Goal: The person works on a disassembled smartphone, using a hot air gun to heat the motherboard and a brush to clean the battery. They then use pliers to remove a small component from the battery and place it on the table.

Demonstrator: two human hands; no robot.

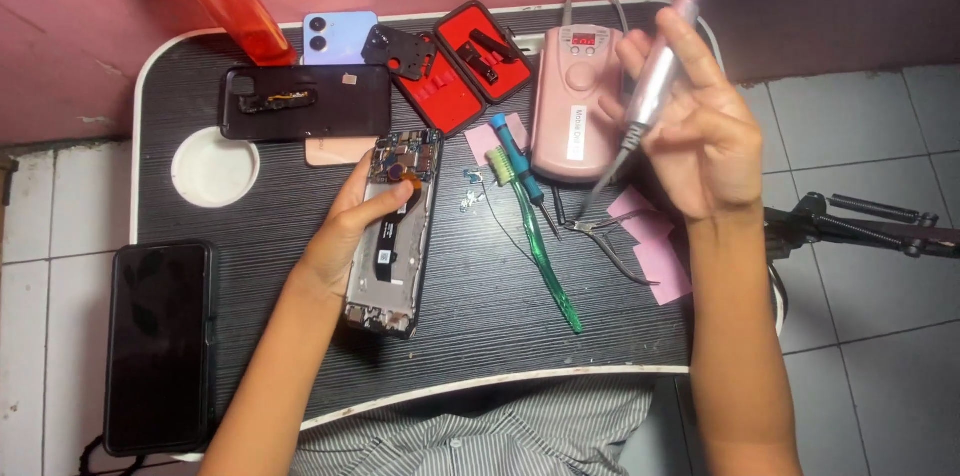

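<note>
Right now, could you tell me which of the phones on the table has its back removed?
The opened phone under the left hand, circuit boards exposed. The black phone at left and light-blue phone are closed.

Near your right hand, the pink control box at the table's back edge carries a small rectangular display glowing red at its top, and a narrow pale label runs down its front. At the front left corner lies a dark phone, its tall black screen blank.
</note>
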